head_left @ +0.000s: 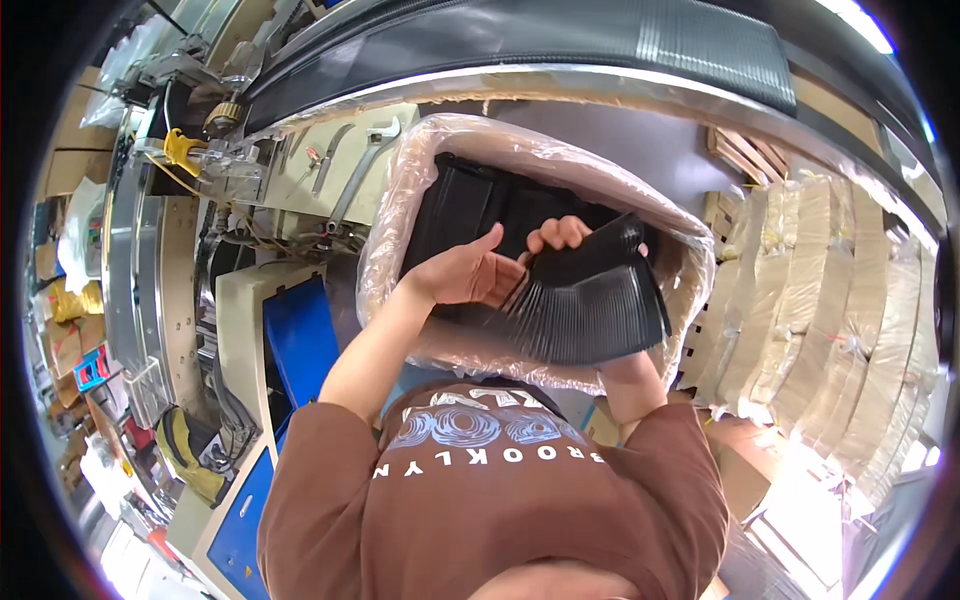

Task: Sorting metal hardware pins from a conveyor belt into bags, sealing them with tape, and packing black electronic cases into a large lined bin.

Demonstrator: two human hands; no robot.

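My right hand is wrapped around a thick bundle of thin black strips. The bundle bends over the hand, and its lower ends spread like a fan. At the bundle's left edge is my left hand, with its thumb raised and its fingers stretched out; whether they press on the strips I cannot tell. Both hands are above a large box lined with clear plastic. More black bundles lie inside it, partly hidden by my hands.
Beyond the box runs a machine bed with black ribbed material. A wrench lies on a pale surface at the left, above a blue-doored cabinet. Plastic-wrapped cardboard stacks stand at the right.
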